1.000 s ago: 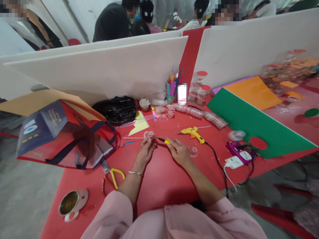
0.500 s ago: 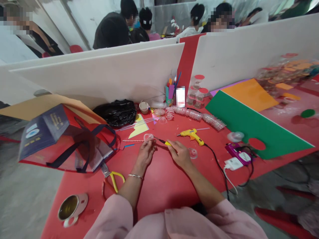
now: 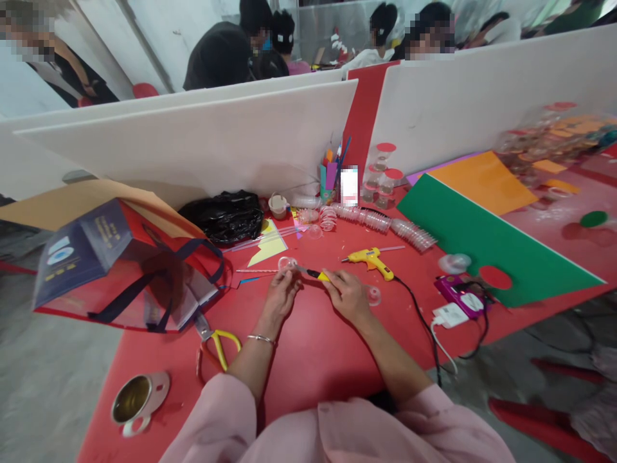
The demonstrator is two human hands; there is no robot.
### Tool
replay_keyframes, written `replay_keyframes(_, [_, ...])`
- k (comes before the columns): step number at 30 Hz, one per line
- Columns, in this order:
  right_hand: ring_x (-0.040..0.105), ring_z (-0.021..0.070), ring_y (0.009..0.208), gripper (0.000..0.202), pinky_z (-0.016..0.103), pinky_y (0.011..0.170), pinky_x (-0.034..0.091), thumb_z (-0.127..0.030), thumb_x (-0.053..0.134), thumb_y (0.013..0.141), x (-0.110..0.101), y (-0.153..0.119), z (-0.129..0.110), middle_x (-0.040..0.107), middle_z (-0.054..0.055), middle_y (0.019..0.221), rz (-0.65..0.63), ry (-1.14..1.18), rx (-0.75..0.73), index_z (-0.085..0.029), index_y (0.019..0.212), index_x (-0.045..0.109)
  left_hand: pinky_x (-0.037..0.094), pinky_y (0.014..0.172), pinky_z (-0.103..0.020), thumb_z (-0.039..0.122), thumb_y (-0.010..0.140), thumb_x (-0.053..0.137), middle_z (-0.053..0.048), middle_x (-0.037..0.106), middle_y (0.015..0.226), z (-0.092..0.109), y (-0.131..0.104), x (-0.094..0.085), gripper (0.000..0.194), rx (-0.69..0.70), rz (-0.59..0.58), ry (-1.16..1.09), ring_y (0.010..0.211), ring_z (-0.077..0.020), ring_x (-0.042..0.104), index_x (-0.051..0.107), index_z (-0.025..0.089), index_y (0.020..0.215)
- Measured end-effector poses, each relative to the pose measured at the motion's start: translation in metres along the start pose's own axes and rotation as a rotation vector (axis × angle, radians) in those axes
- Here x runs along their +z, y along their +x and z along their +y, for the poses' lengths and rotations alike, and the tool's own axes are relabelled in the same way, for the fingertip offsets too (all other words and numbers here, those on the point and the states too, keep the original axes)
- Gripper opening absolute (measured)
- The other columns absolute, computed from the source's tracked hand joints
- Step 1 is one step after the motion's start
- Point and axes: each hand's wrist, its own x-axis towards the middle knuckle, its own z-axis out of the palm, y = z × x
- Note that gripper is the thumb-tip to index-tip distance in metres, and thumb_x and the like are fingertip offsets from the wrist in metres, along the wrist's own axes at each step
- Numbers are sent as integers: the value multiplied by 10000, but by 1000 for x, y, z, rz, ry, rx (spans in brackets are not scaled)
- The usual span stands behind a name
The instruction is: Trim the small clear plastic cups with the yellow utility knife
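At the middle of the red table (image 3: 313,347), my left hand (image 3: 283,290) is closed on a small clear plastic lid (image 3: 287,262), round in outline. My right hand (image 3: 348,294) grips a craft knife (image 3: 317,275) with a yellow and black handle, its thin tip pointing left and meeting the lid. Just right of my right hand lies another clear plastic lid (image 3: 373,295). A yellow glue gun (image 3: 371,259) rests beyond that hand, its black cord running toward the table's front edge.
Scissors (image 3: 218,341), a mug of brown liquid (image 3: 135,400) and a large bag (image 3: 139,270) stand on the left. Stacked clear lids (image 3: 361,217) line the back by a low white partition (image 3: 202,135). A green sheet (image 3: 482,247) and purple power strip (image 3: 461,297) lie right.
Both hands stay nearly in place. The craft knife's tip has shifted slightly against the lid, and its handle lies a little flatter. The whole view has moved a little.
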Motion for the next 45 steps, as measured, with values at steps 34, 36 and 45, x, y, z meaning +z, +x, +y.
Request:
replay_keyframes(34, [663, 216, 955, 363, 363, 861, 518, -397, 525, 1053, 0, -1, 2, 730, 80, 1015, 14, -8, -18, -289, 1363, 680, 536, 755, -286, 293, 778, 883, -62, 703, 1018, 2, -1, 1, 225, -7, -13, -2, 876, -158, 658, 733, 181, 903])
replay_keyframes(36, [662, 216, 958, 365, 363, 865, 517, -392, 524, 1053, 0, -1, 3, 729, 77, 1015, 11, -4, -30, -296, 1372, 672, 532, 754, -282, 288, 785, 879, -63, 710, 1046, 2, -1, 2, 216, -6, -30, -7, 874, -153, 657, 734, 181, 905])
replay_keyframes(45, [658, 222, 993, 375, 376, 894, 514, -396, 537, 1047, 0, -1, 3, 733, 79, 1069, -5, 0, -51, -301, 1390, 656, 563, 855, -311, 326, 814, 852, -103, 671, 1315, 10, -5, 6, 210, -17, -107, -73, 1060, -206, 655, 717, 177, 874])
